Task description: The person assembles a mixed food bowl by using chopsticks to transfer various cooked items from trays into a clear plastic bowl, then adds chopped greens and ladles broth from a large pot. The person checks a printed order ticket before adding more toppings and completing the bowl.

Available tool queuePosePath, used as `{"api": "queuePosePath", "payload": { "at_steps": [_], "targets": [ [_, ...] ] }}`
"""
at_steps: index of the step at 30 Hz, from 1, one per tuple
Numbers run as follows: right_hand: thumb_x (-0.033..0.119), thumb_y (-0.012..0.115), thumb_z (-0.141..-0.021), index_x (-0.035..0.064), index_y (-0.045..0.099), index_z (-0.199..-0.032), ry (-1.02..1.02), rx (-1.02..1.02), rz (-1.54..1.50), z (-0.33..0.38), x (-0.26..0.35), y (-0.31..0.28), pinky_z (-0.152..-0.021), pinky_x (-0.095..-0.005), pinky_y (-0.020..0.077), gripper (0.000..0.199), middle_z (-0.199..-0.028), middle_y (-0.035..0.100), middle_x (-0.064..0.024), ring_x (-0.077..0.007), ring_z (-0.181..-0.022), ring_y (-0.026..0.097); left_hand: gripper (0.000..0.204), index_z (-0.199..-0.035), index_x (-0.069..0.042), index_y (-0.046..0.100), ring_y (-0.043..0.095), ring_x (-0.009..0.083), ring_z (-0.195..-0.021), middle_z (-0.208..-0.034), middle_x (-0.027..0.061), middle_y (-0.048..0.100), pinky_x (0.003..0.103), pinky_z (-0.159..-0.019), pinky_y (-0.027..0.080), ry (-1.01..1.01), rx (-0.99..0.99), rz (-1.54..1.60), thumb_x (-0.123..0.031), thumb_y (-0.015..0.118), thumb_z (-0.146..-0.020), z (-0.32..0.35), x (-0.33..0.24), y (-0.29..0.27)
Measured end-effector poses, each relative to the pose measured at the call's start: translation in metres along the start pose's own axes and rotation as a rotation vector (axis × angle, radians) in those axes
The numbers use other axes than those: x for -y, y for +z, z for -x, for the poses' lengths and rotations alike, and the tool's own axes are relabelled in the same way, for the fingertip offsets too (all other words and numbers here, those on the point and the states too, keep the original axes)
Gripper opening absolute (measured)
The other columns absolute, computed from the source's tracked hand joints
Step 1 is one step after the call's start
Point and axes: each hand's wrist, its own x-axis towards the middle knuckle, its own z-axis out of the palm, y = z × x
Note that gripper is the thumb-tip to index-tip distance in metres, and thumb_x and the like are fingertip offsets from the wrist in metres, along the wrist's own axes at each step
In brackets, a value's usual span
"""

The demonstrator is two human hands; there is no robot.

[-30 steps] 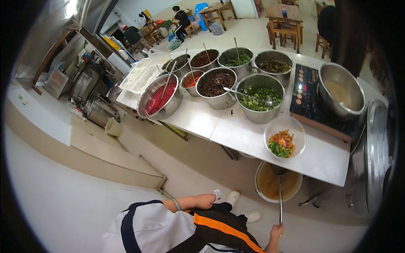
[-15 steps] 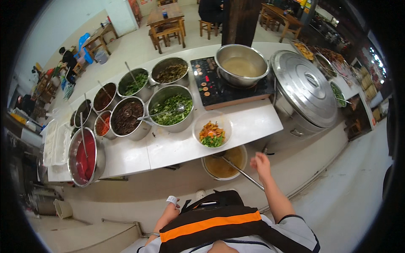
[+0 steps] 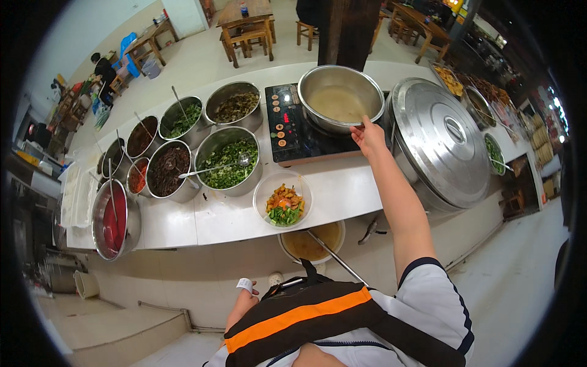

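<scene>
Right hand [image 3: 369,137] stretched forward, left hand [image 3: 246,292] hanging low.

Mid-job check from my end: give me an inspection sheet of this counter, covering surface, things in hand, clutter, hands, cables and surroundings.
Surface: white counter, long, mostly covered with metal pots.
Job's things: large steel pot of pale broth on a black cooktop; clear bowl of chopped food at the counter's front edge.
Clutter: pot of chopped greens with a ladle, dark filling pot, pot of red liquid, big domed lid, pot with a ladle below the counter.
Hands: right hand at the broth pot's rim, grip unclear; left hand low by the body, holding nothing visible.
Cables: nothing seen.
Surroundings: wooden tables and stools, a seated person far left.
</scene>
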Motion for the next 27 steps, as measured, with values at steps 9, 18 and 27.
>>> {"api": "queuePosePath", "payload": {
  "at_steps": [9,18,27],
  "targets": [
    [0.022,0.051,-0.095,0.0045,0.047,-0.100,-0.072,0.109,0.027,-0.030,0.004,-0.017,-0.057,-0.0283,0.0483,0.019,-0.086,0.057,-0.0074,-0.0165,-0.070,0.062,0.061,-0.138,-0.012,0.038,0.060,0.0311,-0.087,-0.098,0.0189,0.058,0.041,-0.073,0.047,-0.043,-0.070,0.216,-0.022,0.043,-0.078,-0.002,0.036,0.053],
    [0.034,0.055,-0.093,0.0046,0.049,-0.100,-0.044,0.149,0.014,-0.035,0.001,-0.027,-0.056,-0.0280,0.0490,0.031,-0.080,0.058,-0.0074,-0.0173,-0.068,0.061,0.063,-0.129,-0.003,0.047,0.057,0.0245,-0.074,-0.091,0.0143,0.058,0.034,-0.067,0.047,0.141,-0.213,0.081,0.009,0.045,-0.067,0.056,-0.073,0.052],
    [0.037,0.056,-0.092,0.0066,0.051,-0.099,0.029,0.452,0.584,0.061,-0.086,-0.028,-0.056,-0.0257,0.0460,0.031,-0.083,0.060,-0.0057,-0.0142,-0.066,0.061,0.059,-0.133,-0.003,0.042,0.055,0.0148,-0.072,-0.093,0.0092,0.057,0.028,-0.068,0.048,0.170,-0.313,0.505,0.007,0.042,-0.075,0.069,-0.142,0.034]
  ]
}}
